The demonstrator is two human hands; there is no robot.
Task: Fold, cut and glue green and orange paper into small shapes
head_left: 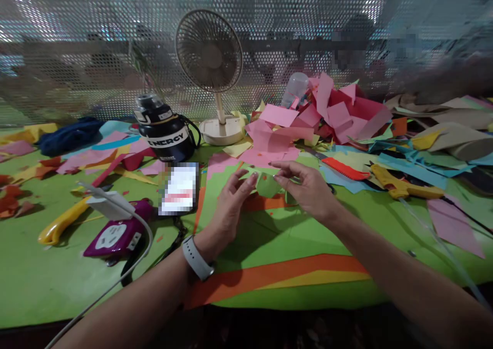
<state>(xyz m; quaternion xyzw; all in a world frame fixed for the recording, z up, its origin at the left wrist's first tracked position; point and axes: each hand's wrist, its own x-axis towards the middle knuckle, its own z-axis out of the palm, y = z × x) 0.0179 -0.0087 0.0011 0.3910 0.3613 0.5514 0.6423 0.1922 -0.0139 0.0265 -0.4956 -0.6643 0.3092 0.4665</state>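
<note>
Light-green folded paper piece (268, 184) lies between the fingertips of both hands, above the green counter (154, 292): to the right of the left hand (231, 200), to the left of the right hand (308, 189). Each hand pinches its own side, so neither is clearly nearer. Its long axis seems to run crosswise, though fingers partly hide it.

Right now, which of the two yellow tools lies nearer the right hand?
The yellow glue gun, out to the right of the right hand; the other, a curved yellow handle, lies at far left beside the purple device.
</note>
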